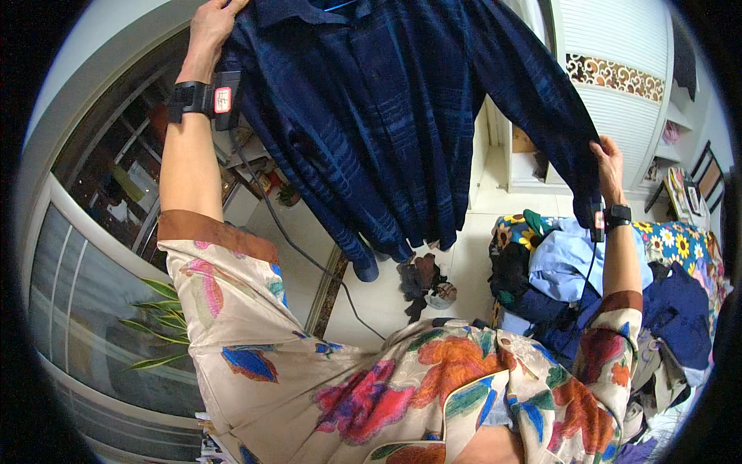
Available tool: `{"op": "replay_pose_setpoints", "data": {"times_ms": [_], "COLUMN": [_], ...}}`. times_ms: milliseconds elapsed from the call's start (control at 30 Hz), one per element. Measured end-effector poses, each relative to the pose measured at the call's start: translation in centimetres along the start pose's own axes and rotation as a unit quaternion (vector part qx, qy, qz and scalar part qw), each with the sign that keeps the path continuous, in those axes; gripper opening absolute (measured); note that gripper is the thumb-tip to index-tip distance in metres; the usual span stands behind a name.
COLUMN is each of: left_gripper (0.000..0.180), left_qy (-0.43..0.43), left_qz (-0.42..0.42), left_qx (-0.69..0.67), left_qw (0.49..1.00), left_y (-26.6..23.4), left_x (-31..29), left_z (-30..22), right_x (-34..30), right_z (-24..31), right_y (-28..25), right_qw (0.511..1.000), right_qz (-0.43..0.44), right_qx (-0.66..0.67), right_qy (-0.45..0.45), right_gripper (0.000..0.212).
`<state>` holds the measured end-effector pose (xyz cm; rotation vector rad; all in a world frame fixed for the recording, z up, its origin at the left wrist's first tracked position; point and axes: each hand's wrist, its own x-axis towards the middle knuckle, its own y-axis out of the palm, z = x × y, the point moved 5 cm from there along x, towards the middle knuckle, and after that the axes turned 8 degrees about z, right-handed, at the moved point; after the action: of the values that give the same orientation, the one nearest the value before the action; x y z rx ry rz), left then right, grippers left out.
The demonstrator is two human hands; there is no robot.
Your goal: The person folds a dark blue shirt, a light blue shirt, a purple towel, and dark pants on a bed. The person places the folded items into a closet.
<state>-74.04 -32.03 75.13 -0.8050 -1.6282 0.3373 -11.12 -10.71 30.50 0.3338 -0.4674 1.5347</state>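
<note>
A dark blue long-sleeved shirt (371,116) with lighter blue streaks hangs spread out in front of me. A bit of thin blue edge, perhaps a hanger (338,7), shows inside its collar. Raised at the upper left, my left hand (210,32) is closed at the shirt's shoulder; its fingertips lie partly at the picture's edge. On the right, my right hand (609,164) pinches the sleeve that stretches out that way, near its lower part. The other sleeve dangles down beside the shirt's body. Each wrist wears a black strapped device with a cable.
A heap of clothes (576,263), with light blue and navy pieces, lies on a sunflower-patterned cover at the right. Dark crumpled items (423,286) are on the tiled floor below the shirt. Left are glass sliding panels (100,309) and a spiky plant (166,317); a white cabinet (610,46) stands behind.
</note>
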Motion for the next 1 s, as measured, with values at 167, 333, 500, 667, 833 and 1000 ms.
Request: {"op": "replay_pose_setpoints", "data": {"times_ms": [167, 333, 500, 667, 833, 1000], "left_gripper": [0.047, 0.048, 0.045, 0.043, 0.038, 0.03], "left_qy": [0.024, -0.007, -0.028, -0.061, -0.044, -0.089], "left_qz": [0.001, -0.01, 0.013, 0.012, 0.005, 0.065], "left_qx": [0.021, -0.006, 0.011, 0.013, -0.013, -0.266], "left_qw": [0.999, 1.0, 0.999, 0.998, 0.999, 0.958], "left_y": [1.2, 2.8, 4.1, 4.9, 5.7, 8.7], "left_x": [0.7, 0.2, -0.5, -1.4, -2.2, -3.0], "left_z": [-0.5, -0.7, -2.0, -3.6, -5.4, -7.6], "right_x": [-0.6, -0.8, -1.3, -2.0, -3.1, -3.9], "right_z": [-1.1, -2.0, -2.5, -2.8, -4.2, -2.7], "right_y": [-1.4, -2.0, -2.1, -1.2, -0.4, 1.0], "right_qw": [0.999, 0.998, 0.996, 0.996, 0.995, 0.982], "right_qz": [-0.024, -0.029, -0.048, -0.037, -0.002, -0.021], "right_qx": [-0.013, -0.022, -0.052, -0.041, -0.029, -0.172], "right_qy": [0.027, 0.045, 0.05, 0.064, 0.095, 0.07], "right_gripper": [0.025, 0.027, 0.025, 0.024, 0.022, 0.033]}}
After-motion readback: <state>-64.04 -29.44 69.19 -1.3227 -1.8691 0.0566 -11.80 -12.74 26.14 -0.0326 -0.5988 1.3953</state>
